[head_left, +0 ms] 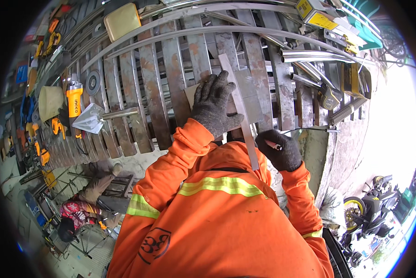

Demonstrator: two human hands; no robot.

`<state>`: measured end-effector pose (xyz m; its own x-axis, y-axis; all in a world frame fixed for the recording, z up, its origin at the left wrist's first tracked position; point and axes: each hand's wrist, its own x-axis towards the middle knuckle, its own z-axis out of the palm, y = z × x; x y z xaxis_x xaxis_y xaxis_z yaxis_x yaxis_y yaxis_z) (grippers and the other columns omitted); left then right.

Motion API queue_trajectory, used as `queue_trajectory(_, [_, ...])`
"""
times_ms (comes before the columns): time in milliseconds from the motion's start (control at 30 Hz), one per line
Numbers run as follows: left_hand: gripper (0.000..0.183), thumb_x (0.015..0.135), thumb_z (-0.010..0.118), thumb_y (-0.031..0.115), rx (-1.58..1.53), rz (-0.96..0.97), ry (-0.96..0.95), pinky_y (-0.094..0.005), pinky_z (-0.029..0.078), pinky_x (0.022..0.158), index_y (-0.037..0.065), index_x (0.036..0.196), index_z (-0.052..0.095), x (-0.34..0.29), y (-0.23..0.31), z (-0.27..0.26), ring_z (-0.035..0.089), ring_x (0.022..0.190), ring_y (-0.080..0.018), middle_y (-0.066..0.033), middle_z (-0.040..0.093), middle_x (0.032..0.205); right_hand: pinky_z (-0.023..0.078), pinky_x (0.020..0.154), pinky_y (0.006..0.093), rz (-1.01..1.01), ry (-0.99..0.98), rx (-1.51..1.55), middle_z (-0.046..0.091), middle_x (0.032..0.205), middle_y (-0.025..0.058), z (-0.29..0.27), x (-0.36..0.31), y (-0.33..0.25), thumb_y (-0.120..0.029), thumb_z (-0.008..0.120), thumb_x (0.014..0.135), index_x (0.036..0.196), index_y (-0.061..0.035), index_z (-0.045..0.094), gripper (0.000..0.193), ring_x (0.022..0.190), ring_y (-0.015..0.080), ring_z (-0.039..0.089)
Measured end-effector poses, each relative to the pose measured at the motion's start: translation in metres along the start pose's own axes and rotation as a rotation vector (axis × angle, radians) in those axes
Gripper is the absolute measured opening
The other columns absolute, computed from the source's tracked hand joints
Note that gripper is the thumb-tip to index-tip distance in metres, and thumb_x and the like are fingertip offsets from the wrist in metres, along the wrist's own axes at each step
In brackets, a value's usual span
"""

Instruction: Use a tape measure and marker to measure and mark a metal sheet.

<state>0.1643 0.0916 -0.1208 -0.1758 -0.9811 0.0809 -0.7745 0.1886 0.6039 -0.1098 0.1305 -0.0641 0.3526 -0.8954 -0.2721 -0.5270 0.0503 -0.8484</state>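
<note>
Head view, centre: left hand [213, 103] splayed against flat bar [243, 109]; right hand [286, 153] clamps marker [274, 145]; palm slip could skew bar.

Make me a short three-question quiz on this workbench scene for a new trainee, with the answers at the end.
1. Which hand holds the pen?
2. True or false: the left hand, spread over the metal strip, is bare.
3. Fill in the missing word: the yellow power tool lies to the ____ of the left hand.

Key:
1. The right hand.
2. False; it wears a dark glove.
3. Left.
</note>
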Motion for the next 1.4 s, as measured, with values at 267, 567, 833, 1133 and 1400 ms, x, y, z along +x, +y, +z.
queue_trajectory(267, [0.09, 0.073, 0.092, 0.044, 0.007, 0.024, 0.048, -0.0637, 0.021, 0.13, 0.014, 0.148, 0.053, -0.003, -0.005, 0.002, 0.032, 0.159, -0.0474, -0.0196, 0.038, 0.171, 0.058, 0.086, 0.0467, -0.286, 0.315, -0.264, 0.075, 0.103, 0.0159, 0.045, -0.04, 0.008, -0.014, 0.087, 0.091, 0.114, -0.0052, 0.071, 0.029, 0.094, 0.0387, 0.074])
queue_trajectory(567, [0.085, 0.075, 0.093, 0.037, -0.075, 0.159, 0.344, -0.0604, 0.034, 0.124, 0.013, 0.147, 0.055, -0.011, -0.021, 0.0, 0.049, 0.145, -0.0455, -0.0216, 0.053, 0.158, 0.057, 0.085, 0.0509, -0.135, 0.456, -0.264, 0.066, 0.106, 0.0218, 0.082, -0.047, 0.015, -0.007, 0.074, 0.09, 0.115, -0.007, 0.062, 0.027, 0.099, 0.046, 0.068])
queue_trajectory(833, [0.065, 0.082, 0.091, 0.028, -0.033, 0.126, 0.296, -0.0557, 0.041, 0.123, 0.009, 0.138, 0.065, -0.047, -0.054, -0.031, 0.055, 0.142, -0.0421, -0.0179, 0.06, 0.151, 0.057, 0.09, 0.048, -0.216, 0.562, -0.495, 0.07, 0.11, 0.018, 0.034, -0.046, 0.045, -0.002, 0.074, 0.088, 0.118, -0.0092, 0.063, 0.032, 0.105, 0.0427, 0.071])
queue_trajectory(1133, [0.029, 0.104, 0.078, 0.014, -0.766, -0.288, 0.291, -0.0347, 0.053, 0.108, -0.002, 0.128, 0.072, -0.087, -0.097, -0.073, 0.069, 0.118, -0.0168, -0.0083, 0.077, 0.122, 0.055, 0.084, 0.0513, -0.336, 0.635, -0.564, 0.076, 0.107, 0.0139, -0.014, 0.025, 0.058, -0.01, 0.076, 0.089, 0.104, -0.0127, 0.069, 0.017, 0.098, 0.0409, 0.071])
queue_trajectory(1400, [0.026, 0.105, 0.072, 0.033, -1.419, -0.635, 0.667, -0.026, 0.035, 0.054, 0.019, 0.085, 0.064, -0.159, -0.112, -0.083, 0.04, 0.061, -0.003, 0.0093, 0.043, 0.07, 0.058, 0.094, 0.0401, -0.218, 0.764, -0.401, 0.078, 0.12, 0.0146, 0.023, 0.035, 0.09, -0.019, 0.067, 0.104, 0.119, -0.007, 0.072, 0.019, 0.112, 0.0276, 0.075])
